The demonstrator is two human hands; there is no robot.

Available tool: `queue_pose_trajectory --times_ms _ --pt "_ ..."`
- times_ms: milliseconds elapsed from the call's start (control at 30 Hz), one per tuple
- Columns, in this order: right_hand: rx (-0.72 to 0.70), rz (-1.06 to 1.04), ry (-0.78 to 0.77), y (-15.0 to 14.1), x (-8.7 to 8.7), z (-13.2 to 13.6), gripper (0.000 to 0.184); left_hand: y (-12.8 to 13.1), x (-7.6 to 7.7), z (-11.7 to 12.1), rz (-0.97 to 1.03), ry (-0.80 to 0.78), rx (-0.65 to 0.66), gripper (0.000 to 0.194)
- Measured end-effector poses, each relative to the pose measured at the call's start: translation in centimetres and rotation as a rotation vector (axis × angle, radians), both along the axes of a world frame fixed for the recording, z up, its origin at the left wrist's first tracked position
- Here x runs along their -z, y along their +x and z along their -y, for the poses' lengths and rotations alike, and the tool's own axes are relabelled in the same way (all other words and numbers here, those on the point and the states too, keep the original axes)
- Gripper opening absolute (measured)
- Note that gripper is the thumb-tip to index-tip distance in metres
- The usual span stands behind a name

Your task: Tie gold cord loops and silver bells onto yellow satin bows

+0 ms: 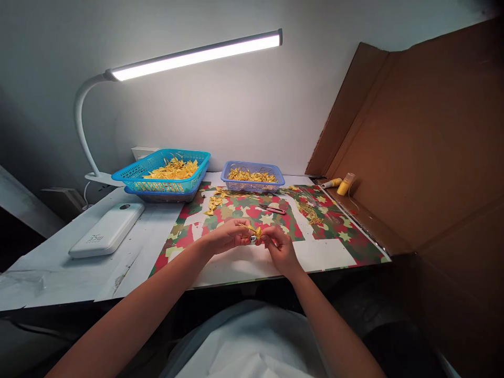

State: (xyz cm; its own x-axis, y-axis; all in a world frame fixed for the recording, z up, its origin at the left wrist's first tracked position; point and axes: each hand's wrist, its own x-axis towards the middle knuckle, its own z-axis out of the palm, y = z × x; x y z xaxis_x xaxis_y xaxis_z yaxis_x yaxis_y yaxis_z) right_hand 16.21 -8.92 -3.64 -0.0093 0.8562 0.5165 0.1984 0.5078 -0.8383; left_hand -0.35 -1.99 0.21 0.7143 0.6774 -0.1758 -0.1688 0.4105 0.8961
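Observation:
My left hand point(225, 237) and my right hand point(279, 247) meet over the patterned mat point(334, 231) near the table's front edge. Both pinch a small yellow ribbon bow point(254, 231) with a shiny silver piece under it. The fingers of each hand are closed on it. A few more yellow bows point(214, 202) lie on the mat behind my hands. Small scissors point(271, 209) rest on the mat a little beyond the bow.
A turquoise basket point(163, 176) and a lilac basket point(252, 178), both holding yellow bows, stand at the back. A white power bank point(107, 231) lies to the left. Yellow thread spools point(342, 184) sit by the cardboard wall point(425, 147) at right. A lit desk lamp point(197, 55) arches overhead.

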Motion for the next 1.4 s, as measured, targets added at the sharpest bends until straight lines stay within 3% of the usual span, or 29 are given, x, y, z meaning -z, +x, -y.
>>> queue_pose_trajectory --times_ms 333,800,1400 --pt "0.058 0.083 0.058 -0.03 -0.36 0.47 0.017 -0.05 0.33 -0.1 0.019 -0.069 0.022 0.026" --pt "0.125 0.131 0.081 0.07 -0.49 0.78 0.015 -0.18 0.33 -0.28 0.015 0.017 -0.012 0.03" --pt "0.173 0.15 0.081 0.17 -0.01 0.81 0.013 -0.16 0.63 -0.34 0.047 0.428 -0.155 0.035"
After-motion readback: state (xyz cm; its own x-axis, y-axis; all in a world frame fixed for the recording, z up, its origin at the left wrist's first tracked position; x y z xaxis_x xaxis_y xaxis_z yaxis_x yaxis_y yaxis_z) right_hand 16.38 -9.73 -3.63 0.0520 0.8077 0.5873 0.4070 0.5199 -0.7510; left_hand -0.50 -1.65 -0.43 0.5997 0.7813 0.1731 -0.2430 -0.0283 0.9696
